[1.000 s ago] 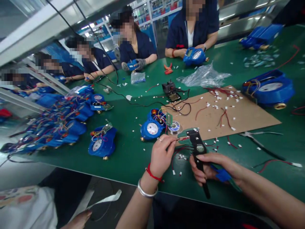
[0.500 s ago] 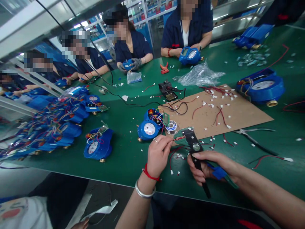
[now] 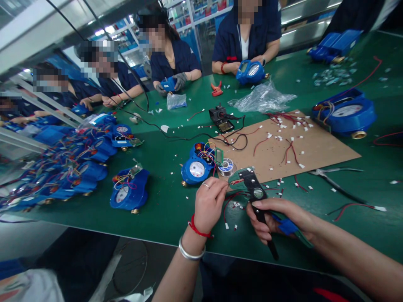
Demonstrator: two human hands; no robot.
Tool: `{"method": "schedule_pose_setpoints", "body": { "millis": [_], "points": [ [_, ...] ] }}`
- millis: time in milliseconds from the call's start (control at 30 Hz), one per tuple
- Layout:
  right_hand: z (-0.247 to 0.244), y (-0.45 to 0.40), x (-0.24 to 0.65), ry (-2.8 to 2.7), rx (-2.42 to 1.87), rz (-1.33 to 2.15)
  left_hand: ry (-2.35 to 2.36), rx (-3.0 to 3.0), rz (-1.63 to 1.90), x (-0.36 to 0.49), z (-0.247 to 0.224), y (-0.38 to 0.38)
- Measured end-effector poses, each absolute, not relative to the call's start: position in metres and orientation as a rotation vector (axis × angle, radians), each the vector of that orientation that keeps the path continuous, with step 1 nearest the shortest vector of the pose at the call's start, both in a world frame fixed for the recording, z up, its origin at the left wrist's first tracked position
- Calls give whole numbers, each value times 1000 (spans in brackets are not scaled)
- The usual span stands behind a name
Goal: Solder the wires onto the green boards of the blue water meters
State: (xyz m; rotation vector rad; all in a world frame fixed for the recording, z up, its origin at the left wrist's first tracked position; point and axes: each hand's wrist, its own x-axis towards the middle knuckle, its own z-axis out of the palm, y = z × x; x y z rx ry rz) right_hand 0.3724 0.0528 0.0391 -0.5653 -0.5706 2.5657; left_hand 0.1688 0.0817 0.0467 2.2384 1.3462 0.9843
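My left hand pinches a thin red wire between thumb and fingertips. The wire's far end lies at the jaws of a black wire stripper. Around the stripper's handles, my right hand is wrapped, with a blue strip at the palm. Just beyond my left hand sits a blue water meter, its wires and a small green circuit board exposed. A solder spool stands beside it. Red and black wires with white connectors lie below the stripper.
Brown cardboard holds scattered connector wires. Pliers lie to the right, near another blue meter. Many meters crowd the left. A soldering iron stand and plastic bag lie farther back. Co-workers sit across the green table.
My hands, the wire and the stripper stay almost in place. At the lower left, a person's hand has left view and a white strip has moved down.
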Motion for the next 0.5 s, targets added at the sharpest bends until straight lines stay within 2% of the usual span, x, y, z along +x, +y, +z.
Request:
{"method": "schedule_pose_setpoints", "body": {
  "millis": [500],
  "points": [
    [32, 46, 364, -599, -726, 2452, 1329, 2191, 1001, 170, 43, 84]
  ]
}}
